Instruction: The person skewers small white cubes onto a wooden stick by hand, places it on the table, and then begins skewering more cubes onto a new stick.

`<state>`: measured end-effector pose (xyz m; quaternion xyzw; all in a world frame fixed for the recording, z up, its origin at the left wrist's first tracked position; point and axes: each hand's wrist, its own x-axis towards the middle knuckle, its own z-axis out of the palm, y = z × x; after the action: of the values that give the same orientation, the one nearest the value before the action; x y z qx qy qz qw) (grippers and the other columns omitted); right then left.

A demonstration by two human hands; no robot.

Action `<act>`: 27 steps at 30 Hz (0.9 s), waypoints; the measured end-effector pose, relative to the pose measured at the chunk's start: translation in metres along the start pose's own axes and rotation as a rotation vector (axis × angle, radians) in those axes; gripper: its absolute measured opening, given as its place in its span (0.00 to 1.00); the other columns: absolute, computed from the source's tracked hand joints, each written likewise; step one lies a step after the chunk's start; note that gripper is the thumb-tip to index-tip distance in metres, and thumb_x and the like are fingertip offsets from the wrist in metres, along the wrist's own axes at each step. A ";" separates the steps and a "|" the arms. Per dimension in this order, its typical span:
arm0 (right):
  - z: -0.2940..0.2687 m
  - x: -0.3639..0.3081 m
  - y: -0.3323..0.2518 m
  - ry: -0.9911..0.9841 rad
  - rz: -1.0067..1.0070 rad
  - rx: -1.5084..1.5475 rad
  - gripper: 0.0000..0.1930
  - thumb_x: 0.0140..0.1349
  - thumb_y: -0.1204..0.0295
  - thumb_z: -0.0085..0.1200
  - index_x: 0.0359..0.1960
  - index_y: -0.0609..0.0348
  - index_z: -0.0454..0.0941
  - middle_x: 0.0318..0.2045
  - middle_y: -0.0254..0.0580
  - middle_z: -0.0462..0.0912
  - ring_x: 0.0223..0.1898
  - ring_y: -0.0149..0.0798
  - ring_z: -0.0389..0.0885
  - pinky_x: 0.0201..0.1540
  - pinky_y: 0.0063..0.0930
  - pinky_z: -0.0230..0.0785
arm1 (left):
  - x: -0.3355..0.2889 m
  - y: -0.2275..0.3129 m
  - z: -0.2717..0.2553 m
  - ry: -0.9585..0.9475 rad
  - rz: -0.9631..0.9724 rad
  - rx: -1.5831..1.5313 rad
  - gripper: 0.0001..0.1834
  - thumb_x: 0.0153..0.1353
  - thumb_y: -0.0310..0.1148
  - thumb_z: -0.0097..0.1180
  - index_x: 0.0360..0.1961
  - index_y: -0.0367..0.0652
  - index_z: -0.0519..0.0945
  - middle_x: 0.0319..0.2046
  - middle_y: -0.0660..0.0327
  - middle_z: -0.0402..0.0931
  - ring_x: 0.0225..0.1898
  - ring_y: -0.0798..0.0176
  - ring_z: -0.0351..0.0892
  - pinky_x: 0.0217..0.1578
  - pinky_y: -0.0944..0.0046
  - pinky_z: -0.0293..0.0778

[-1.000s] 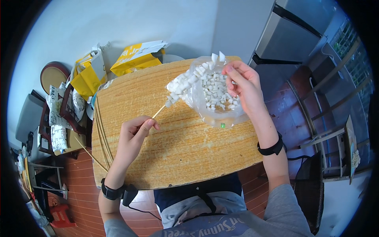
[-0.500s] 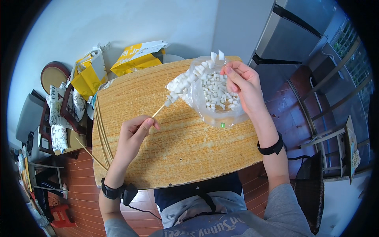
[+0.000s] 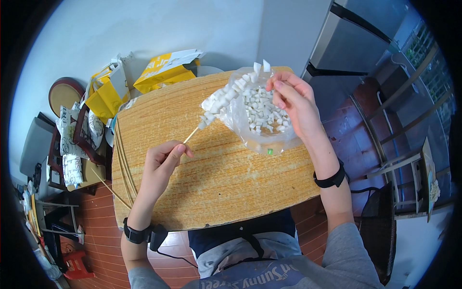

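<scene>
My left hand [image 3: 164,161] pinches the bare lower end of a thin wooden skewer [image 3: 191,135] above the table. White chunks [image 3: 219,102] are threaded along most of it, and it slants up to the far right. Close by its far end, my right hand [image 3: 294,98] is raised with thumb and fingers curled together. Whatever lies between those fingertips, if anything, is hidden. Beneath that hand, a clear plastic bag [image 3: 250,142] lies spread, with many loose white chunks [image 3: 262,108] in it.
The wood-grain table [image 3: 192,202] has several bare sticks [image 3: 124,164] along its left edge, one jutting past it. Yellow-and-white paper bags [image 3: 166,72] stand behind. A grey refrigerator [image 3: 344,48] is at the far right, and a chair with cushions [image 3: 72,144] at the left.
Very little differs. My right hand has shifted slightly to the left near the skewer's far end; my left hand keeps its hold on the skewer.
</scene>
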<state>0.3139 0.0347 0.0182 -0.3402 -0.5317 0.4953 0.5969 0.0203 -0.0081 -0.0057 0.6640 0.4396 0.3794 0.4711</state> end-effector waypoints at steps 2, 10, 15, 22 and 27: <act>0.000 0.000 0.000 -0.003 -0.002 -0.011 0.05 0.61 0.75 0.46 0.36 0.61 0.72 0.31 0.37 0.75 0.21 0.21 0.59 0.27 0.13 0.53 | 0.000 0.000 0.000 0.000 0.002 0.003 0.16 0.66 0.36 0.44 0.29 0.36 0.78 0.11 0.77 0.53 0.12 0.82 0.46 0.14 0.76 0.41; 0.000 -0.001 -0.002 -0.025 0.040 0.014 0.04 0.61 0.73 0.45 0.33 0.59 0.71 0.30 0.37 0.74 0.20 0.21 0.59 0.26 0.14 0.53 | -0.001 0.005 -0.001 0.006 -0.071 -0.037 0.15 0.65 0.35 0.47 0.27 0.37 0.79 0.19 0.72 0.68 0.21 0.79 0.55 0.22 0.76 0.52; -0.004 -0.002 -0.002 -0.046 0.094 0.105 0.03 0.61 0.73 0.44 0.31 0.58 0.70 0.31 0.38 0.74 0.19 0.22 0.60 0.25 0.14 0.52 | -0.002 0.005 -0.002 0.005 -0.074 -0.030 0.15 0.65 0.35 0.47 0.27 0.37 0.79 0.20 0.72 0.70 0.21 0.79 0.55 0.22 0.76 0.53; 0.008 0.000 -0.006 0.189 -0.104 0.040 0.06 0.61 0.72 0.49 0.36 0.61 0.69 0.33 0.40 0.76 0.19 0.24 0.66 0.18 0.15 0.56 | -0.001 0.006 -0.001 -0.011 -0.073 -0.023 0.14 0.64 0.34 0.48 0.27 0.37 0.79 0.22 0.71 0.71 0.21 0.79 0.57 0.22 0.77 0.54; 0.007 -0.001 -0.003 0.121 -0.053 -0.007 0.11 0.60 0.70 0.52 0.41 0.63 0.70 0.33 0.41 0.77 0.19 0.23 0.67 0.19 0.14 0.58 | -0.001 0.005 -0.001 -0.039 -0.092 -0.005 0.13 0.64 0.34 0.48 0.28 0.37 0.79 0.23 0.70 0.74 0.22 0.79 0.57 0.22 0.77 0.54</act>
<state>0.3078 0.0323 0.0219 -0.3574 -0.5054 0.4559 0.6395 0.0197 -0.0099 -0.0008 0.6491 0.4593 0.3457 0.4982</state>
